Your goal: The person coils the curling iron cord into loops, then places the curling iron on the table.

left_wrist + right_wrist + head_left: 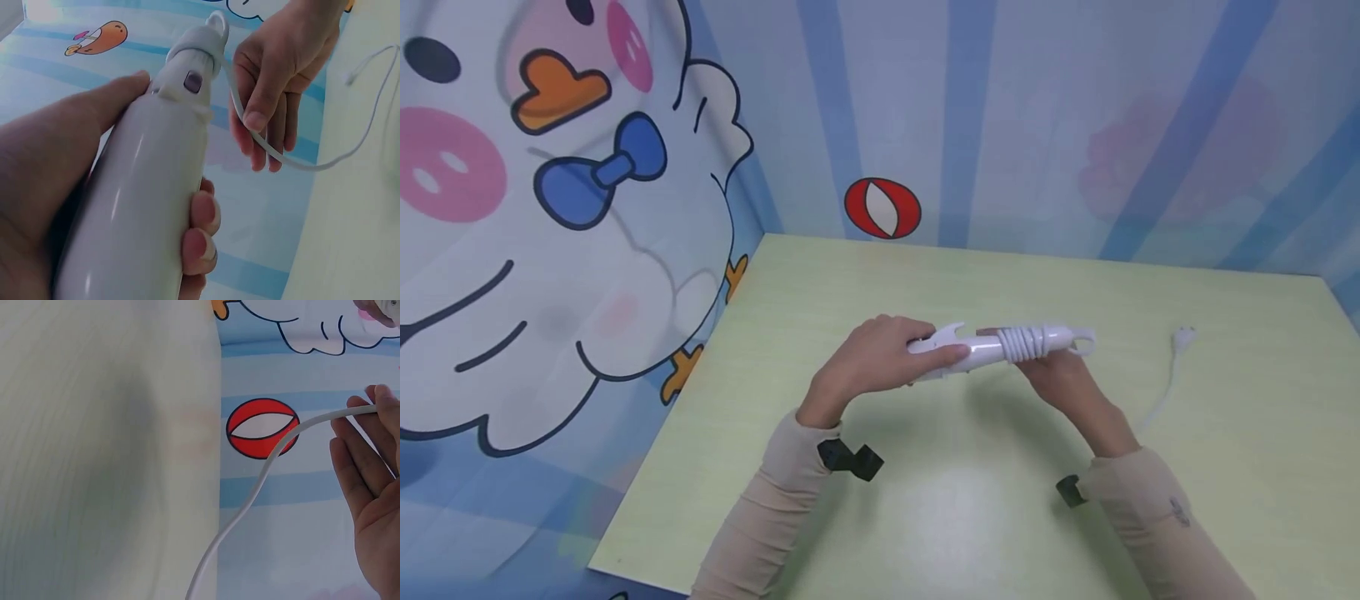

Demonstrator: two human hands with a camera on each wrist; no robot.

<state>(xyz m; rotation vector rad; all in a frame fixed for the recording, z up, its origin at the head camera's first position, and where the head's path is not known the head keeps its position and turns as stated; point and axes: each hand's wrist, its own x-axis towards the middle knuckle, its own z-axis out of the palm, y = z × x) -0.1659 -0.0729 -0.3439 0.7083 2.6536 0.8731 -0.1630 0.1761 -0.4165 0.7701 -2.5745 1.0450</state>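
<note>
A white handheld appliance that looks like a curling iron is held level above the table. Its barrel fills the middle of the left wrist view, with a grey button near the far end. My left hand grips the body, thumb on one side and fingers curled on the other. White cord is wound in several turns round the handle, just before the hanging loop. My right hand is by the wound end and pinches the cord under its thumb, other fingers extended.
The cord's free end trails to a plug on the right of the pale green table. Behind the table stands a blue striped wall. A cartoon bird covers the left wall. Small black cameras sit on both wrists.
</note>
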